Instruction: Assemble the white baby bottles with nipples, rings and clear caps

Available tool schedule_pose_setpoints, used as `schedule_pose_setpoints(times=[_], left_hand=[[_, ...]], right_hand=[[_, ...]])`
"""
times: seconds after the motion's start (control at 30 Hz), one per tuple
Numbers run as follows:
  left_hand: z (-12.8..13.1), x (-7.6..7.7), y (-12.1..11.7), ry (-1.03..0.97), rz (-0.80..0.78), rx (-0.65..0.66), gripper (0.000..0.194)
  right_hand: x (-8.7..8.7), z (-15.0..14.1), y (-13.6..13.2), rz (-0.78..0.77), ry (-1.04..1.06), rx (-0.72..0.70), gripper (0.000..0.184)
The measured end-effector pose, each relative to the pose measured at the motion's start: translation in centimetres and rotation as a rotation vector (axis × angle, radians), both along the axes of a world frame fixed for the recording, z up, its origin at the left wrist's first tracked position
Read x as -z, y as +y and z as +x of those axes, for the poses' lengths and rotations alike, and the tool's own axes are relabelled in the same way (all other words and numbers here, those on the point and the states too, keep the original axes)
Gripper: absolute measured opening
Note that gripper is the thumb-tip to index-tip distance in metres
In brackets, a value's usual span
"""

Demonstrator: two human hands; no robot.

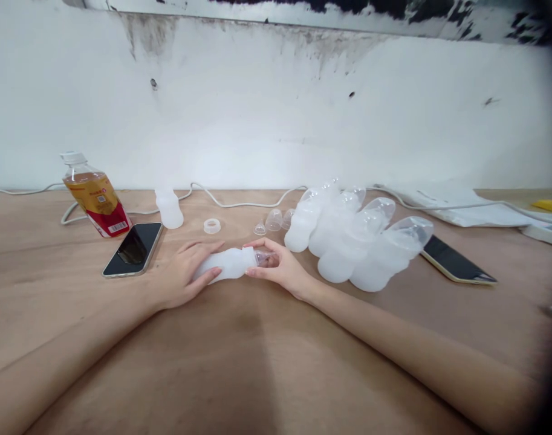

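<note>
A frosted white baby bottle (231, 264) lies on its side between my hands, its neck pointing right. My left hand (185, 273) is wrapped round the base end. At the neck, the thumb and fingers of my right hand (280, 266) grip the white collar (249, 258), with a clear teat (263, 258) partly hidden inside the palm. Behind the bottle, a loose white ring (212, 226) rests on the table, and a small clear teat (260, 229) sits beside clear domed caps (274, 220). Another frosted bottle (169, 208) stands upright at the back left.
Several frosted bottles with clear caps (361, 241) stand clustered on the right. A phone (133, 249) and a drink bottle (97, 196) are at the left; another phone (457, 261) lies right. A white cable (239, 205) runs along the wall, near white plastic bags (452, 208).
</note>
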State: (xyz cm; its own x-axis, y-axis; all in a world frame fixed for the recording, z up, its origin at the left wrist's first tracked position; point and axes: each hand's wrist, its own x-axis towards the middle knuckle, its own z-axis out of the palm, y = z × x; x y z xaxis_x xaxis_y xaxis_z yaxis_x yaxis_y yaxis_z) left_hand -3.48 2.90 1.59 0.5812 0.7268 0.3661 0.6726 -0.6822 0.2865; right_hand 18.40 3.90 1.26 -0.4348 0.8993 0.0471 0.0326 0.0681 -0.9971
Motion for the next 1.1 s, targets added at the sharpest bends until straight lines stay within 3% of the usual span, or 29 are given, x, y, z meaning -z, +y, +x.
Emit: schedule_pose_setpoints(times=[0.17,0.33,0.53,0.87,0.97,1.03,1.1], left_hand=[[0.1,0.0,0.3,-0.070,-0.157,-0.018,0.035],[1.0,0.8,-0.3,-0.132,0.051,-0.054,0.032],[1.4,2.2,-0.3,-0.060,0.341,-0.028,0.024],[1.6,1.8,-0.4,0.046,0.363,-0.074,0.018],[1.6,1.9,-0.2,-0.090,0.307,-0.105,0.022],[1.4,1.8,0.0,-0.217,0.273,-0.186,0.026],[1.2,1.7,0.2,-0.301,0.243,-0.290,0.028]], right_hand=[[-0.1,0.0,0.0,0.036,-0.064,0.038,0.045],[0.2,0.0,-0.1,-0.034,-0.055,0.062,0.039],[0.3,-0.3,-0.1,-0.107,-0.009,0.090,0.036],[0.1,-0.8,-0.2,-0.142,-0.033,0.129,0.039],[-0.1,-0.6,0.2,-0.012,-0.100,0.030,0.049],[-0.4,-0.2,0.8,0.223,-0.265,-0.024,0.064],[-0.9,0.0,1.7,0.521,-0.528,0.058,0.076]])
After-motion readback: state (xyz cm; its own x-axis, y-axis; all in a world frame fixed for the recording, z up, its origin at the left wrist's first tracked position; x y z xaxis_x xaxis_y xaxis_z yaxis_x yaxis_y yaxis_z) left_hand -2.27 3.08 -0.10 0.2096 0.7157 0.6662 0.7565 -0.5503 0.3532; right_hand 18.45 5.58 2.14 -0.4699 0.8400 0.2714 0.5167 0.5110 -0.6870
